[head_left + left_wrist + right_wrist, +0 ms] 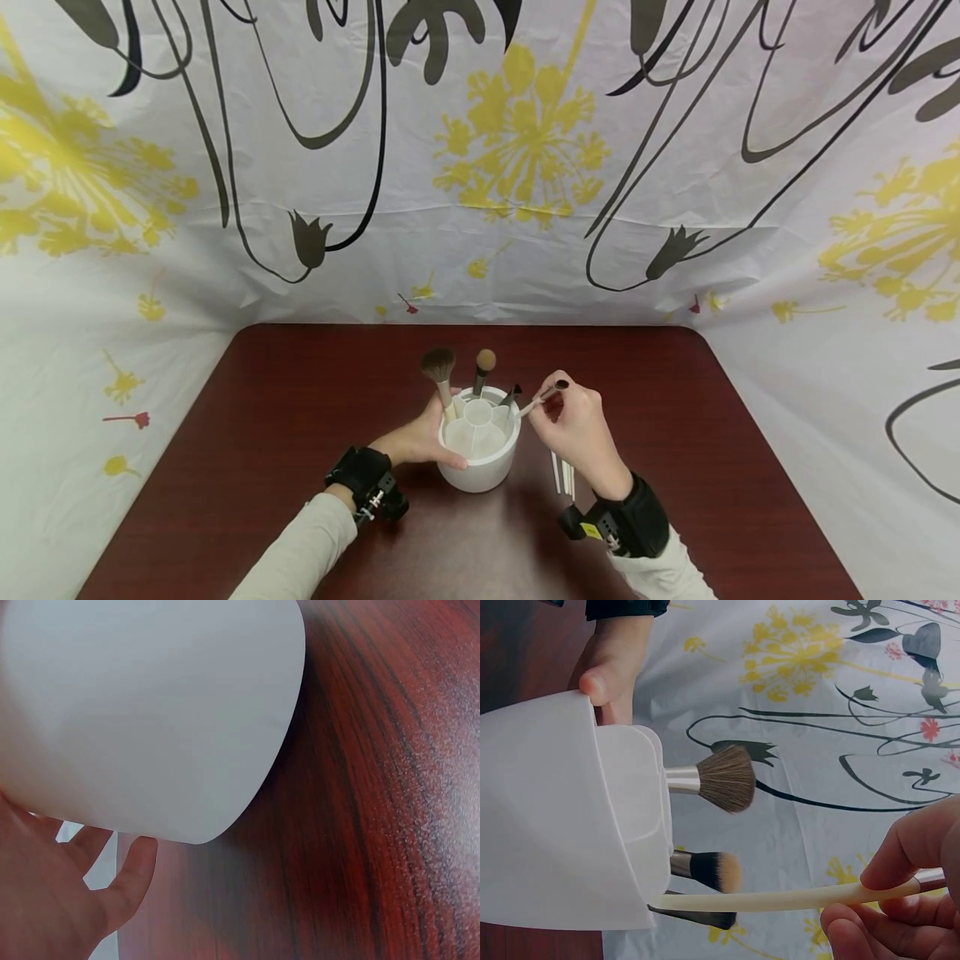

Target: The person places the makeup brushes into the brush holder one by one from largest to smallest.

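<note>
A white round brush holder (pixel 478 477) with inner compartments stands on the table. My left hand (pixel 422 437) grips its left side, thumb at the front rim and fingers behind the wall. Between thumb and fingers my right hand (pixel 579 423) pinches a makeup brush (pixel 780 901) with a cream handle and metal ferrule. That handle's end is at the holder's right rim, with the bristle end up by the hand. Inside the holder stand a wide fluffy brush (pixel 731 778), a tan-tipped brush (pixel 718 871) and a small dark brush (pixel 513 393).
Several thin pale handles (pixel 566 479) lie on the dark red-brown table (pixel 315 392), just below the right hand. Behind and at both sides of the table hangs a white cloth (pixel 420 275) with yellow, grey and black plant prints.
</note>
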`<state>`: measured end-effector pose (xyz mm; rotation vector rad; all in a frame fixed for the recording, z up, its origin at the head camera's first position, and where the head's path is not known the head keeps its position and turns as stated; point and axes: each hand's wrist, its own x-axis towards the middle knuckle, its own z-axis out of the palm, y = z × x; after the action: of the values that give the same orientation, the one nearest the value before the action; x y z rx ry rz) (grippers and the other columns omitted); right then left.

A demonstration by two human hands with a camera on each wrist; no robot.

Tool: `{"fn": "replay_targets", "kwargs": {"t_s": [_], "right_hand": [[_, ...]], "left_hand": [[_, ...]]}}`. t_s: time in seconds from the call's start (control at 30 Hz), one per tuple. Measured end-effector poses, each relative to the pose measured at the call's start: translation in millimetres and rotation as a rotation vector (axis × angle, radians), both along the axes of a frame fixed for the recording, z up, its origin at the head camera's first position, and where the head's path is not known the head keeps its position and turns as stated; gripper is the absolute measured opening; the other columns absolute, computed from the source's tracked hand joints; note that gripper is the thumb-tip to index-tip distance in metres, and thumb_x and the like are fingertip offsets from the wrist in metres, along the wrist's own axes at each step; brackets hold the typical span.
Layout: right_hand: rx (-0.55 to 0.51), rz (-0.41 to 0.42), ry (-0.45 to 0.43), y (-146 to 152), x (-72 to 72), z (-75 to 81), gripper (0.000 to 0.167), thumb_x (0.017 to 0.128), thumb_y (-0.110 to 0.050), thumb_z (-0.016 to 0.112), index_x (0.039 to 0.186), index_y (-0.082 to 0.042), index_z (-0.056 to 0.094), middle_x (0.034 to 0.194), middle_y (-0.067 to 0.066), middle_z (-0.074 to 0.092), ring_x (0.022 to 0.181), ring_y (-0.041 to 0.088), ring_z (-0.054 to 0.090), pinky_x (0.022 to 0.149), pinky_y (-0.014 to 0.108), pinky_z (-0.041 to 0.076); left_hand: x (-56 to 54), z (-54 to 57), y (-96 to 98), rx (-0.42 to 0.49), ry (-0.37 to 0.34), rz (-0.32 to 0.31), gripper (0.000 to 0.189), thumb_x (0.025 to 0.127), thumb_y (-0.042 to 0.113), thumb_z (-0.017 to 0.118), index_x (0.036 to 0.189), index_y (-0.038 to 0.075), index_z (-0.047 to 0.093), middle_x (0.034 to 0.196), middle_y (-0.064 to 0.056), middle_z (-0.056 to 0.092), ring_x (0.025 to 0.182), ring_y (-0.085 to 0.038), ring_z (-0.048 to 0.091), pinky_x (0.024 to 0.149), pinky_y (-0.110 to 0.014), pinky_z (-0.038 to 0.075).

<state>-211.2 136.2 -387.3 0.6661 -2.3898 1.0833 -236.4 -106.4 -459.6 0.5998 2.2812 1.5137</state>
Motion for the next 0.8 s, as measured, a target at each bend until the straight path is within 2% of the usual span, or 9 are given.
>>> {"fn": "replay_targets", "kwargs": {"t_s": [0.13,0.33,0.57,0.7,0.8], "right_hand": [[0.006,-0.009,0.0,-2,-1.5,-3.6,0.012,0.076,-0.001,0.061,0.078,-0.01,0.052,0.069,-0.006,0.053,0.059,0.003,0.052,0.054,0.022,0.045],[0.024,-0.031,-0.022,-3,-4.5,-9.7,0.011,0.074,-0.001,0.061,0.077,-0.008,0.053,0.065,-0.006,0.053,0.057,0.003,0.049,0.053,0.021,0.042],[0.033,-0.035,-0.095,-5,-7.1,-14.9,0.011,0.074,-0.002,0.061,0.078,-0.008,0.053,0.065,-0.006,0.052,0.056,0.004,0.046,0.053,0.021,0.041],[0.057,-0.043,-0.132,-5,-7.9,-18.6,0.007,0.076,-0.003,0.058,0.079,-0.008,0.054,0.065,-0.007,0.05,0.057,0.004,0.045,0.054,0.021,0.04],[0.07,-0.045,-0.139,-6,-9.2,-21.5,0.005,0.076,-0.004,0.056,0.079,-0.007,0.053,0.065,-0.006,0.049,0.058,0.005,0.045,0.054,0.021,0.039]], "left_hand": [[-0.3,-0.3,-0.2,0.004,0.0,0.001,0.115,0.062,0.017,0.081,0.14,-0.001,-0.002,0.142,-0.024,0.016,0.131,-0.036,0.019,0.105,-0.052,0.016],[-2.0,-2.1,-0.8,-0.002,-0.002,-0.005,0.117,0.062,0.02,0.082,0.14,-0.001,-0.003,0.141,-0.025,0.017,0.131,-0.037,0.018,0.105,-0.053,0.016],[-16.2,-34.8,-4.8,-0.017,0.018,0.006,0.119,0.06,0.026,0.084,0.141,0.006,-0.001,0.143,-0.019,0.015,0.132,-0.033,0.018,0.105,-0.052,0.016],[-17.6,-38.2,-5.3,-0.011,0.024,0.012,0.117,0.059,0.031,0.084,0.141,0.007,0.003,0.144,-0.017,0.016,0.132,-0.029,0.019,0.105,-0.049,0.018],[-17.2,-38.5,-5.1,0.005,0.027,0.016,0.116,0.058,0.029,0.084,0.14,0.006,0.006,0.144,-0.018,0.016,0.131,-0.029,0.02,0.105,-0.048,0.017]]}}
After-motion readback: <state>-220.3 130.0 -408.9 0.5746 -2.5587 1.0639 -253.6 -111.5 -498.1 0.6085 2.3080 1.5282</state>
